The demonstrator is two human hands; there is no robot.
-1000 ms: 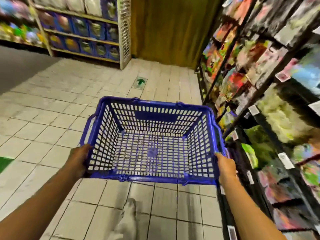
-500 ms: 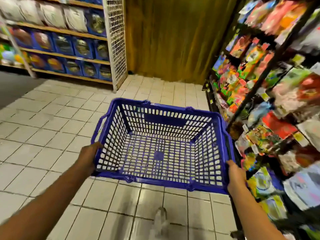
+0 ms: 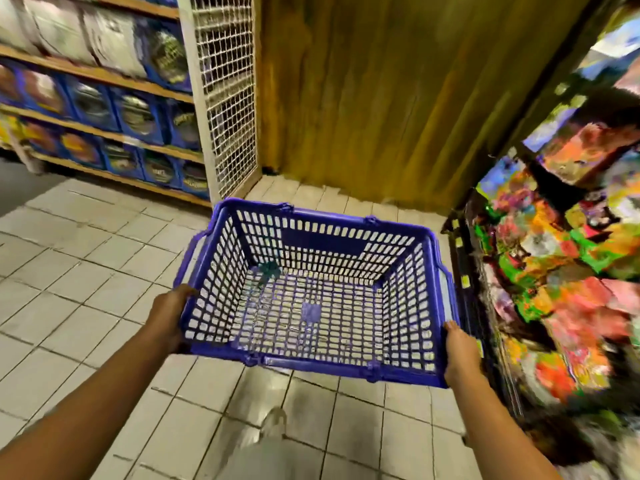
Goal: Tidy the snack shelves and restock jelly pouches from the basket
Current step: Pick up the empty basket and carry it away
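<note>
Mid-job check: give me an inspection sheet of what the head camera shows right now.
Surface: white tiled floor.
Job's things: blue plastic mesh basket, no pouches seen inside; blurred colourful snack shelves at right.
Clutter: nothing seen.
Hands: left hand and right hand each grip a near corner of the basket.
Cables: nothing seen.
Surroundings: wooden panel wall, white wire grid panel, shelves of blue boxes.
</note>
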